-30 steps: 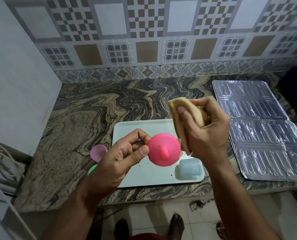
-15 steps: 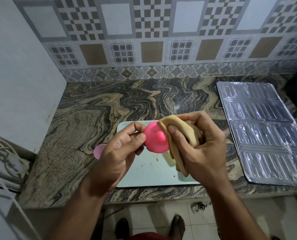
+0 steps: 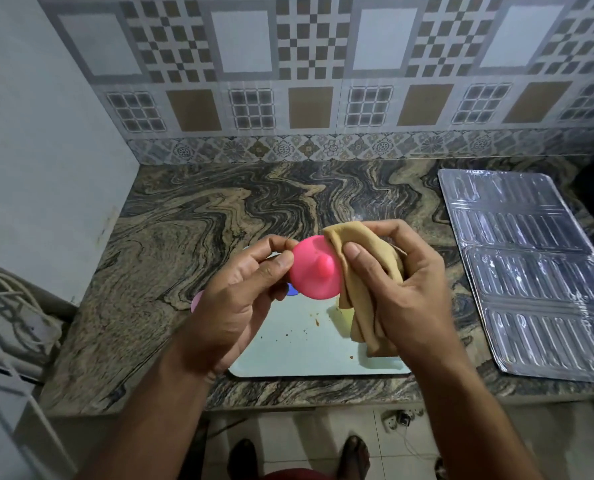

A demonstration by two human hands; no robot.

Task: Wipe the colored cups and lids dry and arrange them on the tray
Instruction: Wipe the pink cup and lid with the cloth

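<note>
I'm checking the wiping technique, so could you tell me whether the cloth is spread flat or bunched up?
Bunched up: the tan cloth is gathered in folds in the right hand, pressed against the pink lid.

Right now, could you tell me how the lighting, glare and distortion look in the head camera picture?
Head view: dim, bluish light; glare streaks on the silver foil sheet; wide-angle bending curves the wall tiles and countertop edges; pink lid, tan cloth and both hands stay fairly sharp.
</note>
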